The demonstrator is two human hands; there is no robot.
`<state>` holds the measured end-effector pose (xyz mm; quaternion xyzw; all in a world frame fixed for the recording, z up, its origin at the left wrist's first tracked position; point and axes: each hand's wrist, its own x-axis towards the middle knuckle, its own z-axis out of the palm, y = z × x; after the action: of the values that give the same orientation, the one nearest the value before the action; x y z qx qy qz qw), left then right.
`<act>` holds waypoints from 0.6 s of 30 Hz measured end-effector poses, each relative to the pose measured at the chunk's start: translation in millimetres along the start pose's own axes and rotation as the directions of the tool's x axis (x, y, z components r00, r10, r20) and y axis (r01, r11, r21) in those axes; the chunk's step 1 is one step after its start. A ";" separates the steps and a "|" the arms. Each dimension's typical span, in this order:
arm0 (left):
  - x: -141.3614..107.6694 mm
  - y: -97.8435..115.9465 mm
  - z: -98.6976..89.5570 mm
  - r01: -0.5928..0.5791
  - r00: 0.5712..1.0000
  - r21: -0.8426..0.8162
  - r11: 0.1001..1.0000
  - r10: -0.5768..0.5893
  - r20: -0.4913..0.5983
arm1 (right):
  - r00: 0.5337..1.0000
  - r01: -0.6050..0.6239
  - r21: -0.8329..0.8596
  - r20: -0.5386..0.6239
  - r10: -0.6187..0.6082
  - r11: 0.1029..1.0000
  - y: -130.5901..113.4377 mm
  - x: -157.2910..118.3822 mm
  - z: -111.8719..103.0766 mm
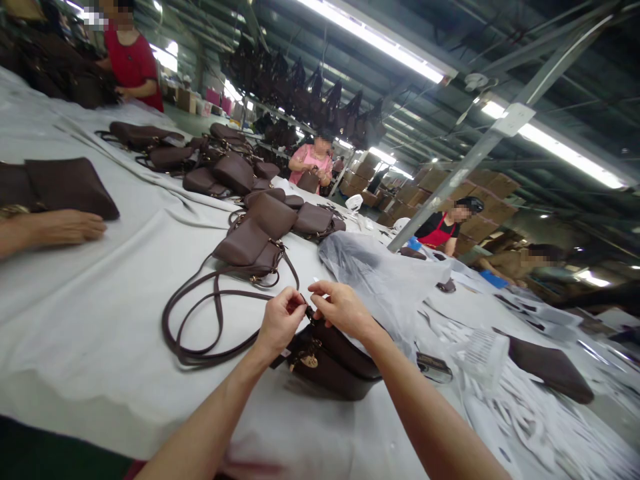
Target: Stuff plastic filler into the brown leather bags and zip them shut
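A dark brown handbag (340,370) with a round gold charm (307,361) lies on the white-covered table below my hands. My left hand (281,321) is closed in a pinch at the end of a brown strap (180,333), by the bag's upper corner. From the other side, my right hand (343,308) curls its fingers at the same strap end, forefinger stretched toward the left hand. The small fitting between the fingertips is mostly hidden. The strap's long loops spread on the table to the left.
Several brown bags (245,243) are piled beyond my hands. Clear plastic sheeting (370,267) lies right of them, before a slanted metal post (450,180). Another person's hand (65,230) rests by a bag at left. White strips (520,407) and a brown piece (550,367) lie right.
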<state>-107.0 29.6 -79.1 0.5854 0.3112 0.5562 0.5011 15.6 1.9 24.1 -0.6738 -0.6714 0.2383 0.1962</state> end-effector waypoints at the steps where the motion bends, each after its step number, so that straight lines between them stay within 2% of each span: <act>1: -0.1 -0.8 0.6 -0.004 1.000 -0.002 1.000 0.004 -0.009 | 1.000 0.023 -0.026 0.004 -0.023 0.999 -0.4 0.9 0.8; 5: -0.7 0.1 1.3 -0.006 0.999 0.014 1.000 0.006 -0.038 | 0.991 0.134 -0.156 0.000 -0.136 0.979 -4.8 1.4 3.8; 8: -0.4 3.5 -0.4 0.017 0.999 0.005 1.000 -0.017 -0.045 | 0.982 0.178 -0.155 -0.029 -0.184 0.972 -4.8 1.3 5.6; 12: 1.3 11.3 -5.0 0.093 0.995 -0.118 0.989 -0.089 0.040 | 0.987 0.143 -0.117 -0.059 -0.151 0.983 0.0 2.6 7.1; 14: 1.2 17.9 -6.6 0.124 0.991 -0.149 0.981 -0.116 0.063 | 0.981 0.166 -0.149 -0.072 -0.178 0.975 -1.5 0.1 7.7; 16: 0.7 24.7 -7.2 0.135 0.991 -0.149 0.980 -0.130 0.041 | 0.957 0.249 -0.201 -0.098 -0.272 0.947 -6.0 -6.1 7.7; 18: 0.7 28.5 -7.6 0.152 0.988 -0.136 0.979 -0.151 0.015 | 0.906 0.362 -0.256 -0.128 -0.403 0.896 -9.2 -15.1 6.2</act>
<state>-119.7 23.4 -53.2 0.5254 0.3147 0.5352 0.5817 4.7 -13.4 25.3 -0.5644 -0.7936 0.0556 0.2206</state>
